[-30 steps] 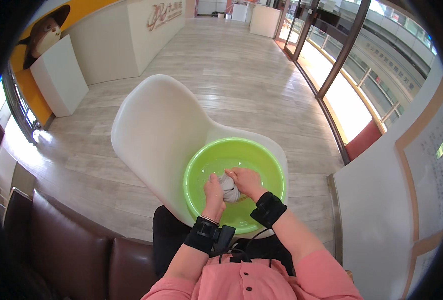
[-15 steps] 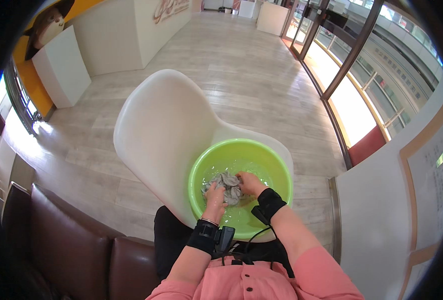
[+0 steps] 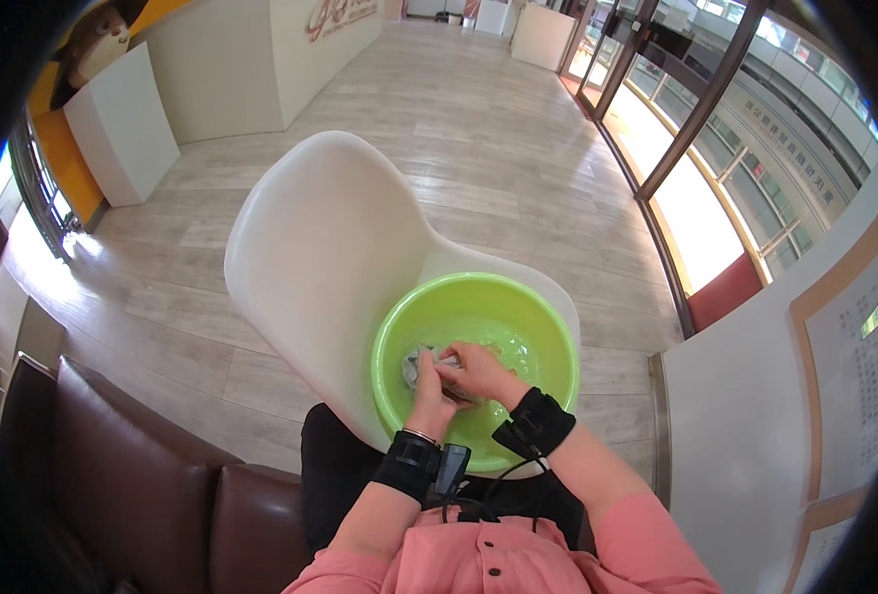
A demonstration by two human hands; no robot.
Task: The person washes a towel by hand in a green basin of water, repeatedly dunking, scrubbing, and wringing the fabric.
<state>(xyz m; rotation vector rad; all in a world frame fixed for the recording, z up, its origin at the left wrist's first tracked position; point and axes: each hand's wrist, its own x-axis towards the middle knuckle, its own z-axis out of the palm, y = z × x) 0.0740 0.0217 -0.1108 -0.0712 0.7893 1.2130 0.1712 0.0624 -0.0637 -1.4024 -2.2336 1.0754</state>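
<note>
Grey, crumpled, soft cloth (image 3: 413, 368) is showing in the head view, bunched up inside the round, bright green plastic basin (image 3: 550, 381), left of its middle. The left hand (image 3: 433, 398) is cupping the cloth from the near side, its fingers curling around it, while the right hand (image 3: 476, 370) is gripping it from the right, its fingertips meeting the left thumb; exactly how the hidden fingers are closing, I cannot tell. Shallow clear water (image 3: 520, 348) is glinting beside them.

The basin is resting on the seat of the smooth, white moulded chair (image 3: 325, 233), close to the person's lap. A hard sideways push could, I judge, be enough to slide it on that slick surface and spill water onto the lap or the pale wooden floor (image 3: 498, 168). Black fabric wrist straps (image 3: 408, 465) and a thin black cable (image 3: 498, 485) are sitting near the rim, so splashing or a deeper dip could be wetting them. Wet fabric could also be slipping from a loose grip.
</note>
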